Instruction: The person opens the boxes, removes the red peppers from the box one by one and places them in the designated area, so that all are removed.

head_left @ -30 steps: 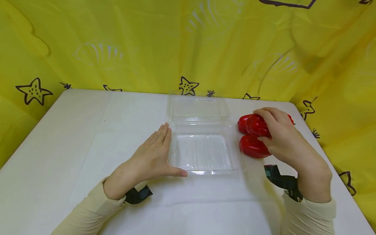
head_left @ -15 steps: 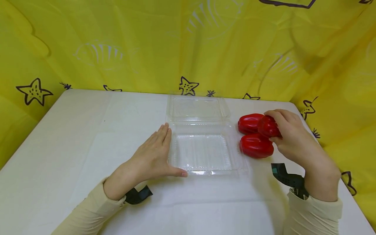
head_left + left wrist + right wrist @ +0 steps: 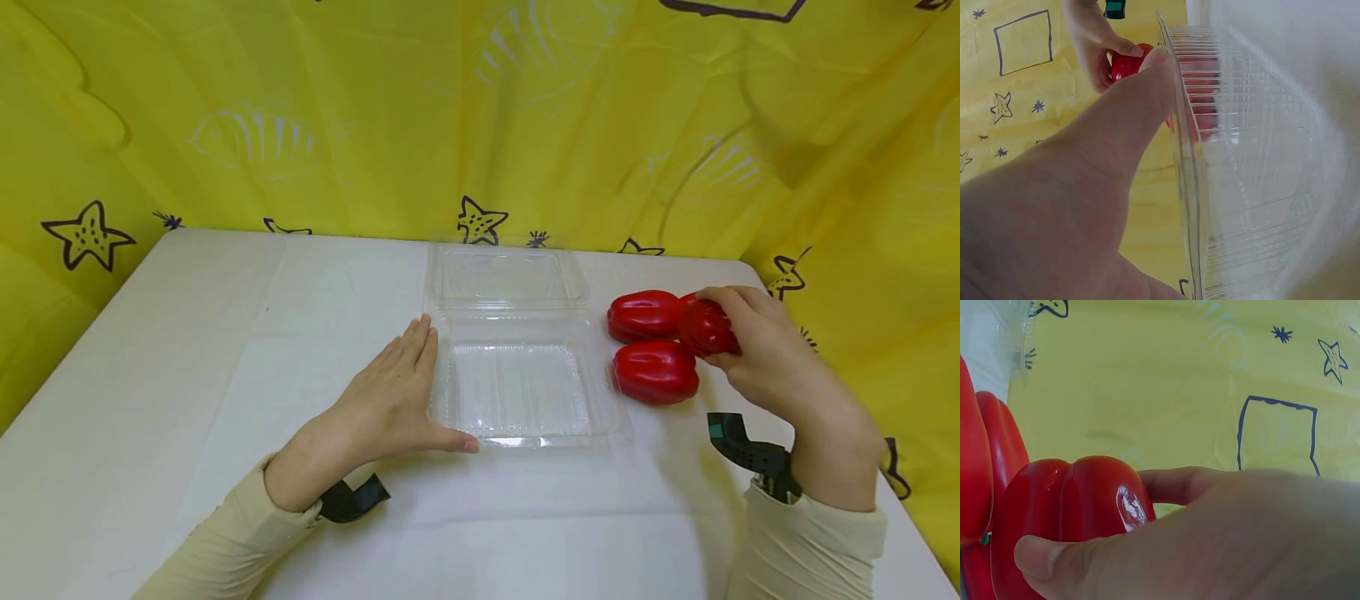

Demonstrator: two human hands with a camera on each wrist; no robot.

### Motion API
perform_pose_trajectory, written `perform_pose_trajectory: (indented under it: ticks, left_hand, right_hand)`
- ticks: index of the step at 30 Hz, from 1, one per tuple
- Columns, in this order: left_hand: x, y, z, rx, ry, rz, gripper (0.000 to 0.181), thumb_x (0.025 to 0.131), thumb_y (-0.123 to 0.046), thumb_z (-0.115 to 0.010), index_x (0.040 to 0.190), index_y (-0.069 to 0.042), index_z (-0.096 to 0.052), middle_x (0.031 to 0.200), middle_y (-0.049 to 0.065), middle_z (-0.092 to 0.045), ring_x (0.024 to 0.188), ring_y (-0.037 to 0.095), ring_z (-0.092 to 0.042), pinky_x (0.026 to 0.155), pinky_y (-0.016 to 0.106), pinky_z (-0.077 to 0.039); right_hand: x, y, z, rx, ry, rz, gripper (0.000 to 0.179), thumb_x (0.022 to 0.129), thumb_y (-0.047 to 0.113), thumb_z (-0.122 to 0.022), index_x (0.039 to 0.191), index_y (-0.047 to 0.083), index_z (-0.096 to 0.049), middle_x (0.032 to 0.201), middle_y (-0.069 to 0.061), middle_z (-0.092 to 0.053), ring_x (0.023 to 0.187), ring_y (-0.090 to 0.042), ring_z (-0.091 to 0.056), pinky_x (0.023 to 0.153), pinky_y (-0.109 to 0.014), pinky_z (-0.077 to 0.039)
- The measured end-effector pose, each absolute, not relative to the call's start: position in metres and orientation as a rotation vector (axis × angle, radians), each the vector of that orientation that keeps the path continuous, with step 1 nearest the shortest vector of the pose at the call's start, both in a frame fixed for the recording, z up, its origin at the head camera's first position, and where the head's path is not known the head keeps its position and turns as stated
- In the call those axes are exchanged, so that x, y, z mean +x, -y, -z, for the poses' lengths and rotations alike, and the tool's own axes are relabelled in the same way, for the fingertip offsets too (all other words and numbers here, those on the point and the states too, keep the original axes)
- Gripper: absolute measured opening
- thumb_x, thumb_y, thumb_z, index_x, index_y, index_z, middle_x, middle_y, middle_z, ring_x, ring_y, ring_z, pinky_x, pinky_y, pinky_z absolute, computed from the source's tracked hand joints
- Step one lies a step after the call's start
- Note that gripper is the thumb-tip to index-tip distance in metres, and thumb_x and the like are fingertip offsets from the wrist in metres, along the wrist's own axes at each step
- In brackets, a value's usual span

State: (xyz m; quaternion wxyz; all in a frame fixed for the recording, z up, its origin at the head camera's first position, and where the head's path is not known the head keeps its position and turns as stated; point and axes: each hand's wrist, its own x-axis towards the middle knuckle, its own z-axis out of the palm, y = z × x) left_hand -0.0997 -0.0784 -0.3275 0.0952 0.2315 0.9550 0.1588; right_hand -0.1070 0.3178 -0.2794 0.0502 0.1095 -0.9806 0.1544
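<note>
My right hand [image 3: 776,358] grips a red bell pepper [image 3: 707,328], thumb on its near side. In the right wrist view the held bell pepper [image 3: 1079,494] fills the space before the thumb. Two more red bell peppers lie to its left, a far one [image 3: 643,315] and a near one [image 3: 656,372]. Red skin showing just behind the held one seems to be another pepper, mostly hidden. My left hand [image 3: 382,404] rests against the left side of a clear plastic clamshell box [image 3: 525,440], fingers straight, thumb along the front rim.
The box's hinged lid [image 3: 506,277] lies folded back toward the rear of the white table [image 3: 202,350]. A yellow curtain [image 3: 360,125] with drawn stars and fish hangs behind and at both sides. The peppers lie close to the box's right edge.
My right hand has moved rightward and slightly toward me with the held pepper, uncovering more of the two peppers on the left. My left hand and the box stay put.
</note>
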Motion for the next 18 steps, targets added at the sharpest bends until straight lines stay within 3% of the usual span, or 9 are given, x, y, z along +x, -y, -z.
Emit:
perform_pose_trajectory:
  ticks: [18]
  left_hand:
    - [-0.1,0.079,0.329,0.69,-2.83,-0.457,0.142,0.062,-0.08,-0.073,0.154,0.009,-0.013,0.165,0.024,-0.005,0.155,0.035,-0.01,0.126,0.047,-0.017]
  right_hand:
    - [-0.105,-0.342,0.289,0.309,3.065,-0.415,0.07,0.07,-0.012,-0.077,0.133,-0.008,-0.044,0.126,-0.037,-0.043,0.113,-0.057,-0.034,0.08,-0.072,-0.049]
